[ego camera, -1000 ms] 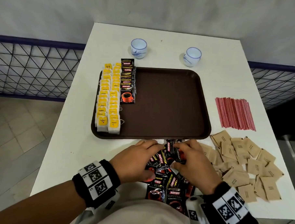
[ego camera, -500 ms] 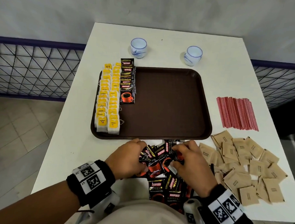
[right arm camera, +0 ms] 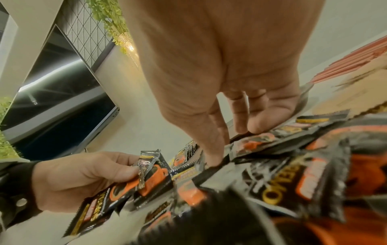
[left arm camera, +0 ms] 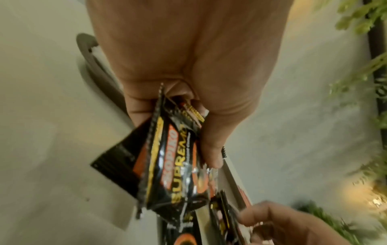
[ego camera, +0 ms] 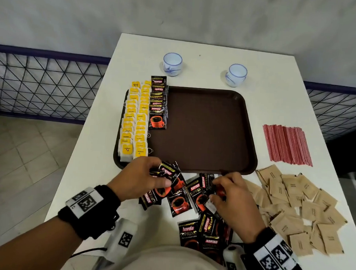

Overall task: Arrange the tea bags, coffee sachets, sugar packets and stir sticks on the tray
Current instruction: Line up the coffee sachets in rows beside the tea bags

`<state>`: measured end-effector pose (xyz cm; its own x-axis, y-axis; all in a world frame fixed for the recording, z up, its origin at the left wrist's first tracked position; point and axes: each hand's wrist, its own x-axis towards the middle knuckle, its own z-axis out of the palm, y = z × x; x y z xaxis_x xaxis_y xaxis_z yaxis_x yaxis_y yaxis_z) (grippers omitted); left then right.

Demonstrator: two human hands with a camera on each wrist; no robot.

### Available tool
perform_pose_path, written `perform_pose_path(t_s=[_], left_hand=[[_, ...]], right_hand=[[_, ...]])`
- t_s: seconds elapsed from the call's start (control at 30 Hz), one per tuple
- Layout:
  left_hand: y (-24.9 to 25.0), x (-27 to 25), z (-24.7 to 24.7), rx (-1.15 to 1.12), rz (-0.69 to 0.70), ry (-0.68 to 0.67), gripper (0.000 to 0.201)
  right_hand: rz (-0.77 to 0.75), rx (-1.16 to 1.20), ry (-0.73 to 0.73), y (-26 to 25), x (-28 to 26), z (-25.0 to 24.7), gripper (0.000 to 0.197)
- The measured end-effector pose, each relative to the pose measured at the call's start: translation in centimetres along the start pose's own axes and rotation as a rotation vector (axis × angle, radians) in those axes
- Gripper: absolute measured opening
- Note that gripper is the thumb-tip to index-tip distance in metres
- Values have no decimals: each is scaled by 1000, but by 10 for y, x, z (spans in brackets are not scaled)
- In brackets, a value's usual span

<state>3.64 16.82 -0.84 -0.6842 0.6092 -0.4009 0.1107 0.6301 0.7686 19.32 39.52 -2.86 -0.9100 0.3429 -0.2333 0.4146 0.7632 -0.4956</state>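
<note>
A brown tray (ego camera: 203, 132) lies mid-table. Two columns of yellow tea bags (ego camera: 134, 124) fill its left edge, with a short overlapping row of black coffee sachets (ego camera: 157, 111) beside them. Just in front of the tray, my left hand (ego camera: 161, 173) grips a small bunch of coffee sachets (left arm camera: 173, 165), lifted off the table. To its right, my right hand (ego camera: 216, 189) reaches down onto the loose coffee sachet pile (ego camera: 189, 233), thumb and fingers pinching one sachet (right arm camera: 251, 144) there.
Tan sugar packets (ego camera: 304, 209) lie scattered at the front right. Red stir sticks (ego camera: 287, 143) sit in a flat bundle right of the tray. Two small white cups (ego camera: 172, 62) (ego camera: 236, 74) stand behind the tray. The white table (ego camera: 277, 78) ends close on every side.
My left hand has pulled away to the left and up with a bunch of sachets. The right hand has stayed on the pile, and the two hands are now apart.
</note>
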Motion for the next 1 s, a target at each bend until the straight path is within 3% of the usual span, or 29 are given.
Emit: perform_pose_path(t_s=[0.17,0.33,0.4,0.53,0.7,0.83,1.0], left_hand=[[1,-2,-19,-172,-2,10,19],[8,2,-24,-224,25,-19,20],[9,3,-24,-248,30,-35,21],[5,5,-30,-332,3,-15,28],[-10,7,-47,-448,-58,118,32],[-23,9,-62,-504,-75,157,35],[-30,10,-72,-480,-64,0,37]], right_hand=[[-90,206,41,-29,18,-19,26],[-111,508,-221,-67,50,-17,45],[-109,558,-245,-77,59,-11,47],[-80,665,-233,-85,73,-7,46],[1,723,-210,-84,91,-8,32],[88,831,-222,-86,112,-5,38],[108,903,-279,-101,131,0,42]])
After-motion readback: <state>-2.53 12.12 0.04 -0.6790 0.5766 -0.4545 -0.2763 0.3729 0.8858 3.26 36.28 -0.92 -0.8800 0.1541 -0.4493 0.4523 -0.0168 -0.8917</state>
